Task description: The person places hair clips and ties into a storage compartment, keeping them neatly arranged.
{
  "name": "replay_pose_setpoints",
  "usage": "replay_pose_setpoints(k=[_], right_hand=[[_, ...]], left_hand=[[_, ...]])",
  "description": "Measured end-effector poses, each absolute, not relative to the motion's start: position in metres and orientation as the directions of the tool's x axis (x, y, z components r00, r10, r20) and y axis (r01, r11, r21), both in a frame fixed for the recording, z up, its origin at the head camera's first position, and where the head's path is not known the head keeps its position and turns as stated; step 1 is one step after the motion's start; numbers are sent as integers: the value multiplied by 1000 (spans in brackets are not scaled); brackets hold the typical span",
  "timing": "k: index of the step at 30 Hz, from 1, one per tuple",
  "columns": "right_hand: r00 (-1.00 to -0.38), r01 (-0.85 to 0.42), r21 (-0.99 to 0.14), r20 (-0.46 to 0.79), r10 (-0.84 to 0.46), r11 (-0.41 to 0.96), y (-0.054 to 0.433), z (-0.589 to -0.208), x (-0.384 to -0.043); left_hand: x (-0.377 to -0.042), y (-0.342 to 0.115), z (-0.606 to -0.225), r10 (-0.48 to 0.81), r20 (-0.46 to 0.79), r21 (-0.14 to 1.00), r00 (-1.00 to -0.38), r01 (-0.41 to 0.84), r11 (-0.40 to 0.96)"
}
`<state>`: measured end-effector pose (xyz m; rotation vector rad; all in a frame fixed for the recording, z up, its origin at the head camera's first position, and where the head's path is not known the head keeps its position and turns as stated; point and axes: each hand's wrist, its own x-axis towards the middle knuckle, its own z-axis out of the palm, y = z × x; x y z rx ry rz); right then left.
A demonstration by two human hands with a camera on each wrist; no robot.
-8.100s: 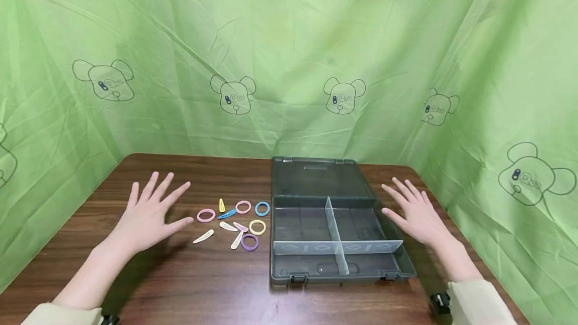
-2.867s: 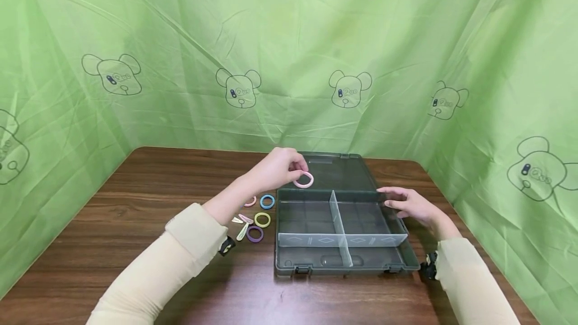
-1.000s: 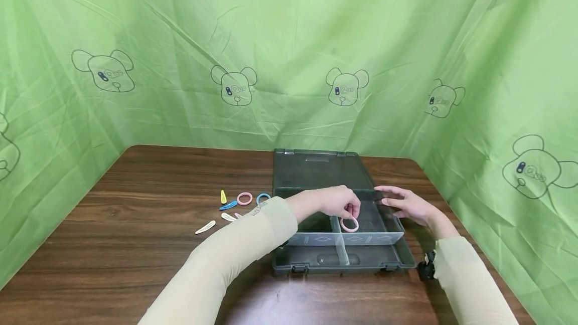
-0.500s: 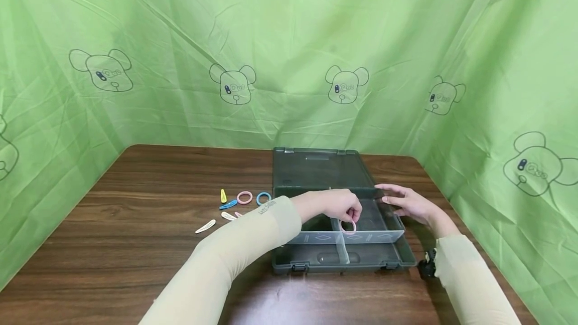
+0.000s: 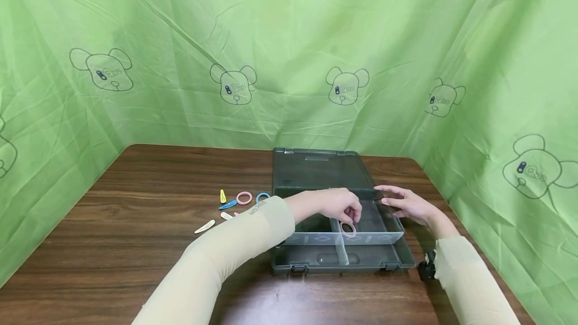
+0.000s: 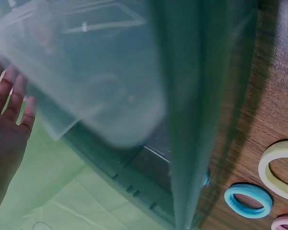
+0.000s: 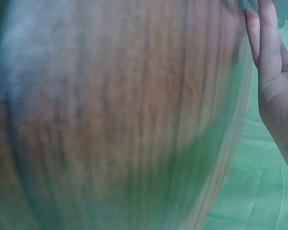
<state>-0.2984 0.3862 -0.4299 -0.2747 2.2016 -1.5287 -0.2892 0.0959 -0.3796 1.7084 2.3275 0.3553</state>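
Head view shows us the fingers of the left hand [image 5: 337,204] pinching a pink ring [image 5: 348,235] by the rear right compartment of the opened grey box [image 5: 343,268], beside the long clear divider [image 5: 372,238] (whether they touch, we cannot tell), while the slightly parted fingers of the right hand [image 5: 412,207] rest at the box's right side. Farther out, we see a blue clip [image 5: 228,205] and a yellow clip [image 5: 223,196] lying left of the box on the brown table [image 5: 189,174].
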Motion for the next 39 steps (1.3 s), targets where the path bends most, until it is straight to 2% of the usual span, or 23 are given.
replay_pose_setpoints(k=[10,17,25,33,37,39], right_hand=[[-883,85,-919,-248,-398,385,385,-429,-297],[-874,88,-919,-256,-413,383,384,-430,-297],[-880,90,-920,-253,-403,382,385,-430,-297],[-880,85,-915,-255,-401,395,385,-429,-296],[-881,86,-910,-260,-396,405,385,-428,-295],[-880,85,-908,-261,-396,409,383,-427,-295]], left_hand=[[-276,71,-362,967,69,364,-245,909,204],[-256,40,-342,961,125,262,-247,942,208],[-240,13,-330,954,177,201,-241,958,205],[-234,-22,-309,931,219,125,-292,955,269],[-236,-44,-301,914,262,147,-311,948,280],[-237,-56,-299,898,279,166,-341,938,305]])
